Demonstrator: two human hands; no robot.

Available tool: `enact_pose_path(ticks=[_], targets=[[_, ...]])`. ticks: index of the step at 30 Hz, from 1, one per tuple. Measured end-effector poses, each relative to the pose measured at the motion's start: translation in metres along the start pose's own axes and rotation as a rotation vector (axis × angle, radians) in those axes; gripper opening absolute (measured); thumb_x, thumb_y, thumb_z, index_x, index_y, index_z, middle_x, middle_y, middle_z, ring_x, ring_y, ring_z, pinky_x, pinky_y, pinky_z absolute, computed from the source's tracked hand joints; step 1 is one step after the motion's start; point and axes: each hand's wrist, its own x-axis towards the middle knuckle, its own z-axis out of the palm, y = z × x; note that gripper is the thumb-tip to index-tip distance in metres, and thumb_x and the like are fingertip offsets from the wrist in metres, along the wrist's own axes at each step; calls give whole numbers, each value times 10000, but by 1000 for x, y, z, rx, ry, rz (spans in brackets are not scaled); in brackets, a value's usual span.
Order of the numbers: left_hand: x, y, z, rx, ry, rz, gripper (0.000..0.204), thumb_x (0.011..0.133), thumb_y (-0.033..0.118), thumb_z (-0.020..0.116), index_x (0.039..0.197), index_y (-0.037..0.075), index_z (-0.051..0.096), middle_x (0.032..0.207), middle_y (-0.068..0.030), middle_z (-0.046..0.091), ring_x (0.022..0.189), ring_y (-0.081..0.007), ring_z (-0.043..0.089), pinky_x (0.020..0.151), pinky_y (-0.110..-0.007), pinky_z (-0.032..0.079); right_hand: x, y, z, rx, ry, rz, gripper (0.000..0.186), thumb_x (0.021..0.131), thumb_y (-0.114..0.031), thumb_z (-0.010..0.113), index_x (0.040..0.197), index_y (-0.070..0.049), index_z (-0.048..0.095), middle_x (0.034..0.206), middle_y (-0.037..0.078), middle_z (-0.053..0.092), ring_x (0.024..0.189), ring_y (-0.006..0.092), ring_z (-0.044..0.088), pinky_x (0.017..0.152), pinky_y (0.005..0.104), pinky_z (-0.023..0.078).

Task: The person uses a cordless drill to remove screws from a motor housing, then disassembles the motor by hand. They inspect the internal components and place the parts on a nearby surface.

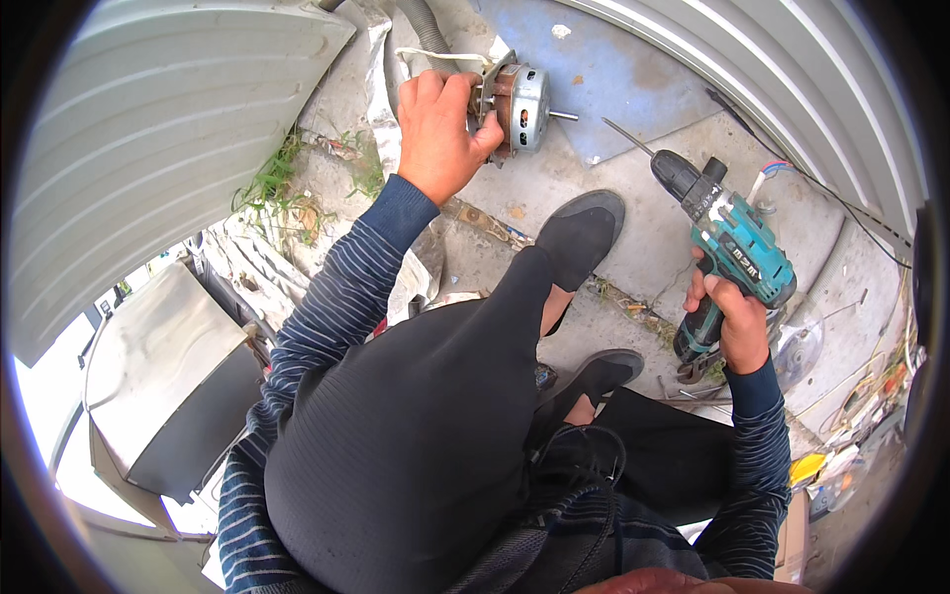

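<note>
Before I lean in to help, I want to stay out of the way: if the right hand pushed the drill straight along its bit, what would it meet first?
The right hand aims the teal drill up-left. Its long bit points over bare concrete toward the blue sheet's edge; probably that first, though depth is unclear.

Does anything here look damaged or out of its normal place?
Yes. The silver round electric motor in the left hand is bare, its copper windings exposed. Loose wires and scraps litter the concrete ground.
</note>
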Motion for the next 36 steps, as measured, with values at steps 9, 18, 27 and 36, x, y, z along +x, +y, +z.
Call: enact_pose_path(ticks=[9,18,27,36], targets=[[7,0,-2,8,-3,56,400,762,242,784,1123,93,697,1058,-121,580,1057,-362,508,931,-478,455,30,-14,41,125,-201,95,393,955,-160,612,1277,67,615,809,65,605,702,176,619,699,336,529],[11,2,-3,11,-53,26,387,762,266,779,1088,79,685,1009,-130,562,1011,-360,506,895,-482,450,42,-11,56,178,-211,105,396,967,-204,608,1267,52,637,802,41,613,708,155,619,699,318,519],[12,0,-7,42,-71,13,392,758,256,785,1088,65,693,1017,-136,568,1008,-358,510,885,-471,452,50,-12,61,205,-235,103,399,973,-194,595,1280,58,622,806,48,604,708,161,617,694,321,528],[14,5,-4,38,-74,17,400,760,255,792,1096,58,698,1021,-143,577,1015,-364,514,895,-474,457,51,-11,59,210,-223,136,378,981,-197,597,1267,48,636,813,38,608,708,150,615,700,312,530]])
